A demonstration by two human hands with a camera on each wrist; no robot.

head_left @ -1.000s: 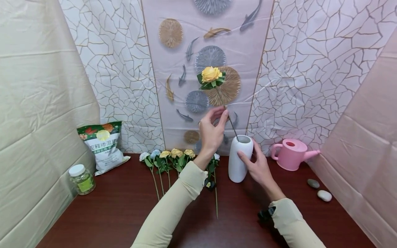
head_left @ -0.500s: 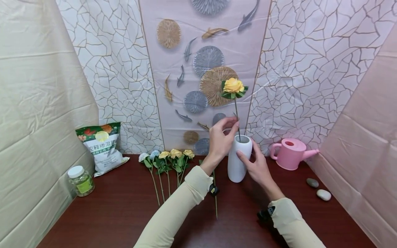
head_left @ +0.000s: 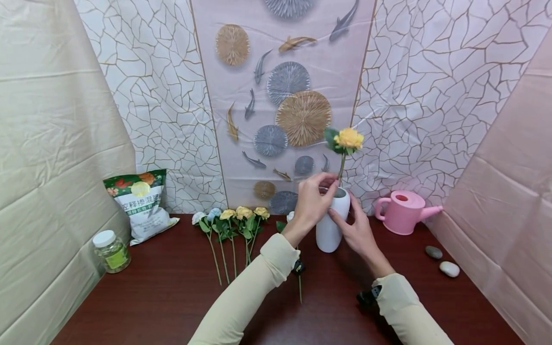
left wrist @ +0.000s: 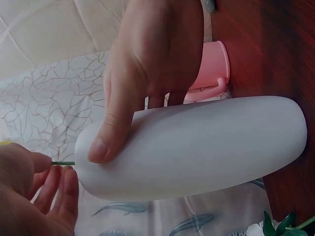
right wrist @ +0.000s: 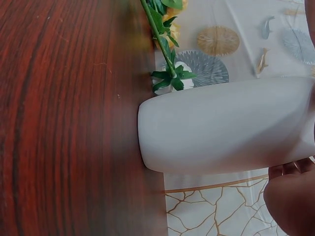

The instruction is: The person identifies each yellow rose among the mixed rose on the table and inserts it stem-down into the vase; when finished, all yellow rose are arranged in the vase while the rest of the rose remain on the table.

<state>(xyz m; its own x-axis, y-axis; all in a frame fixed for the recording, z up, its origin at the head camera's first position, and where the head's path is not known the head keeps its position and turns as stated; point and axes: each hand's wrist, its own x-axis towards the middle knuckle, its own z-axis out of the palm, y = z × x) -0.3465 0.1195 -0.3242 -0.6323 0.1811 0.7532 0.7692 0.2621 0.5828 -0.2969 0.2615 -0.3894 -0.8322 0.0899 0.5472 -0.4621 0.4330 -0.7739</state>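
My left hand (head_left: 312,199) pinches the stem of a yellow rose (head_left: 348,139) just above the mouth of a white vase (head_left: 327,235). The bloom and its green leaves stand above the rim, leaning slightly right. In the left wrist view a short piece of green stem (left wrist: 64,163) shows between the fingertips and the vase; its lower end is hidden inside. My right hand (head_left: 359,232) grips the upright vase from the right, thumb across its front near the top. The right wrist view shows the vase's base (right wrist: 147,135) on the dark wooden table (right wrist: 74,147).
Left of the vase lie several roses (head_left: 233,225), white, blue and yellow; a white rose (head_left: 291,216) lies partly behind my left arm. A pink watering can (head_left: 403,213) and two stones (head_left: 449,269) are at right. A printed bag (head_left: 142,206) and a lidded jar (head_left: 112,251) stand at left.
The yellow rose has moved right and down, its stem sinking deeper into the vase. My left hand followed it down to the rim. My right hand keeps its hold on the vase.
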